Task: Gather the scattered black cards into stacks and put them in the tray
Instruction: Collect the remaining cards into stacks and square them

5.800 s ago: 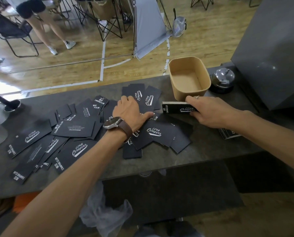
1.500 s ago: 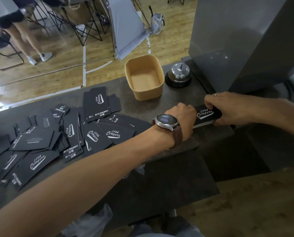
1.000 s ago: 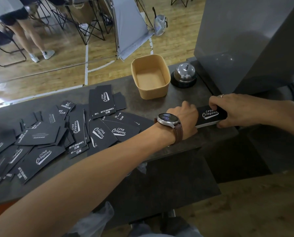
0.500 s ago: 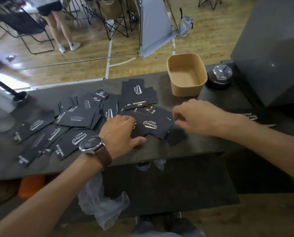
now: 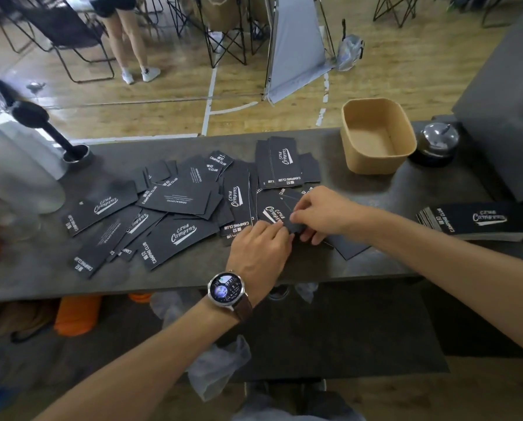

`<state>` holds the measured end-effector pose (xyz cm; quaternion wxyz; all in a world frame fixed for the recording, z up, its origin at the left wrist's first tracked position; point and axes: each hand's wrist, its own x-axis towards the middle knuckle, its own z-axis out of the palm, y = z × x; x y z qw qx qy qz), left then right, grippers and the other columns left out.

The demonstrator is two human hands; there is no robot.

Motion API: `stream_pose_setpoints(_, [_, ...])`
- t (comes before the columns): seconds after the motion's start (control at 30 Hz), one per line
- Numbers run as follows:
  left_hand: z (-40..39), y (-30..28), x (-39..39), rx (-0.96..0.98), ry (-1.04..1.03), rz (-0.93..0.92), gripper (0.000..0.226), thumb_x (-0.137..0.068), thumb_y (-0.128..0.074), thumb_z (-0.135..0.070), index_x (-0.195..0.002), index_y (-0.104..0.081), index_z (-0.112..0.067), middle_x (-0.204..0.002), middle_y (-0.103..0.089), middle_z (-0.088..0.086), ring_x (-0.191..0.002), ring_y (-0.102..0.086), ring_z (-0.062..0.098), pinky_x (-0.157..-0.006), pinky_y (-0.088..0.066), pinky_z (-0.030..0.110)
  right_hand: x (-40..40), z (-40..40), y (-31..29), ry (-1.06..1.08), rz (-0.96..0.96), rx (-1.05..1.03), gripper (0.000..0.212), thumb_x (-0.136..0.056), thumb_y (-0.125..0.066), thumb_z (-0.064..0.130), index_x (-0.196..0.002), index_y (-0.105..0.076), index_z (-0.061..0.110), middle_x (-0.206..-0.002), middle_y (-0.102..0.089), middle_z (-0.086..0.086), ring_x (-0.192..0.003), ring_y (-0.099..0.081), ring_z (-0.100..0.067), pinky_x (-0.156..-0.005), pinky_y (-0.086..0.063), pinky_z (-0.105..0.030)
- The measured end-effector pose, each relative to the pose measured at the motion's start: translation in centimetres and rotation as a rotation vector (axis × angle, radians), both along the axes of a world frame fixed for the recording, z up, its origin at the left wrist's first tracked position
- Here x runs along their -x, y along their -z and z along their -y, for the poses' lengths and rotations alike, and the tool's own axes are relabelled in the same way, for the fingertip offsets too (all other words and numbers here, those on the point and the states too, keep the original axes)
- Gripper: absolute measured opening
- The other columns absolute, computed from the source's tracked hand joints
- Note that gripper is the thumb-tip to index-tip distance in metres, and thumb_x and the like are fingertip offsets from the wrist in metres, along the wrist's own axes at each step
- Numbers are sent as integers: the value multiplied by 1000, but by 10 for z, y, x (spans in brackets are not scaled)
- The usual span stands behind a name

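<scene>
Hands meet over scattered cards (image 5: 175, 235): right hand (image 5: 321, 214) pinches one card, left hand (image 5: 258, 253) curls onto another, building a stack; tray (image 5: 404, 161) empty.

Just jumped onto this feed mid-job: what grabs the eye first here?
The spread of black cards scattered over the left and middle of the dark counter. At its right edge the left hand and right hand meet, pinching a few cards. Behind them the tan tray stands with nothing in it, and a finished stack lies far right.
</scene>
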<state>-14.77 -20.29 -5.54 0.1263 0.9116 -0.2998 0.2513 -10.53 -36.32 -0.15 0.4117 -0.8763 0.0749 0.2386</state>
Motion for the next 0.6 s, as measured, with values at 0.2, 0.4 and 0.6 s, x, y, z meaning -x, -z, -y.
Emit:
stream_pose_setpoints(0.2, [-6, -8, 2, 99, 117, -99, 20, -92, -60, -34, -87, -70, -17, -99, -70, -5, -87, -63, 16, -76, -46, 31, -6, 22, -9, -11, 111, 205, 11, -87, -65, 14, -97, -68, 18, -78, -71, -3, -60, -65, -14, -50, -50, -27])
stream_pose_setpoints(0.4, [-19, -20, -20, 69, 42, -167, 10, -87, -63, -26, -81, -64, -17, -85, -61, -4, -77, -56, 20, -73, -43, 33, 9, 77, -50, -39, 377, 535, 12, -91, -54, 14, -98, -60, 20, -93, -62, -2, -87, -59, -24, -80, -52, -41])
stream_pose_setpoints(0.6, [-10, -36, -62, -127, 25, -440, 30, -87, -65, -32, -113, -62, -19, -111, -58, 1, -102, -52, 24, -90, -39, 38, 16, 73, -9, -164, 292, 618, 5, -94, -49, 18, -98, -45, 18, -104, -60, -11, -95, -59, -35, -83, -51, -48])
